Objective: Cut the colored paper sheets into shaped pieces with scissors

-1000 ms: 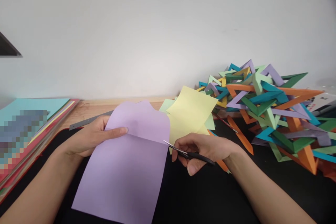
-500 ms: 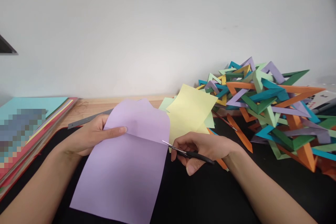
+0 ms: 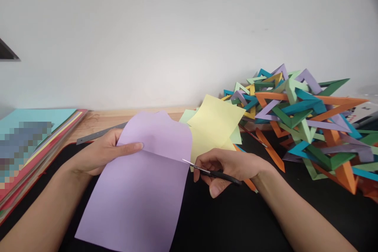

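A large sheet of purple paper (image 3: 132, 201) hangs over the black mat, with a crease running across it. My left hand (image 3: 113, 147) pinches its left side, thumb on top and fingers beneath. On the right, my right hand (image 3: 217, 169) holds scissors (image 3: 217, 173) with black handles. Their blades point left, and the tips are at the right end of the crease. How far the blades are apart is hard to tell.
Behind my right hand lie yellow (image 3: 217, 120) and light green sheets. Folded paper stars (image 3: 307, 114) are piled at the right. A metal ruler (image 3: 100, 134) lies behind my left hand. Coloured sheets (image 3: 59, 112) are stacked at the left.
The scissors' tips have shifted very slightly left along the crease. The lower left corner of the purple paper has moved a little left and down. Both hands stay almost in place.
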`<move>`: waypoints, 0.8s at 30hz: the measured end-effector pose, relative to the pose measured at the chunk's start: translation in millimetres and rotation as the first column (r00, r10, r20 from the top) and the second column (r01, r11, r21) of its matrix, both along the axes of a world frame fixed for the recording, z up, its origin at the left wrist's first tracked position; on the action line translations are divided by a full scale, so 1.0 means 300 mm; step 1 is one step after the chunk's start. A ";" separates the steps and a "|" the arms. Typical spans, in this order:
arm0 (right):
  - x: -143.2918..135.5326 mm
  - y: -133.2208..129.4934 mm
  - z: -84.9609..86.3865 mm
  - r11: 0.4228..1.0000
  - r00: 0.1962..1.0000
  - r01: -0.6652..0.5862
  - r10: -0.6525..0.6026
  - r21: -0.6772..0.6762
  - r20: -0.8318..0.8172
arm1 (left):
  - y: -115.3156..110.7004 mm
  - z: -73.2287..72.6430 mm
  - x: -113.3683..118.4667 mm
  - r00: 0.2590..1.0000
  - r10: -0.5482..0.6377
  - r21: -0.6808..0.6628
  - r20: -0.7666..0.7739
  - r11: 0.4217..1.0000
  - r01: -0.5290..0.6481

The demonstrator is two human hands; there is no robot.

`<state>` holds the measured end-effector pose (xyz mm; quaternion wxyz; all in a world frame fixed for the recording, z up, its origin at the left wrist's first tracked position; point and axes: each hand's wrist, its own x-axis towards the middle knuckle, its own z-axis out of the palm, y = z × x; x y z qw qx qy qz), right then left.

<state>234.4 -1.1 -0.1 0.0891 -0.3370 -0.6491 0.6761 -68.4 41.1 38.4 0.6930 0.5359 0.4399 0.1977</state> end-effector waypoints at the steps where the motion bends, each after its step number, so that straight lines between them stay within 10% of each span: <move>1: 0.001 0.000 -0.001 1.000 1.000 -0.001 0.001 0.005 -0.003 | 0.001 0.000 0.000 1.000 0.004 0.001 -0.001 1.000 -0.003; 24: 0.011 -0.001 -0.011 1.000 1.000 0.017 -0.017 -0.005 0.003 | -0.005 -0.001 0.002 0.999 0.035 -0.001 0.002 0.999 -0.035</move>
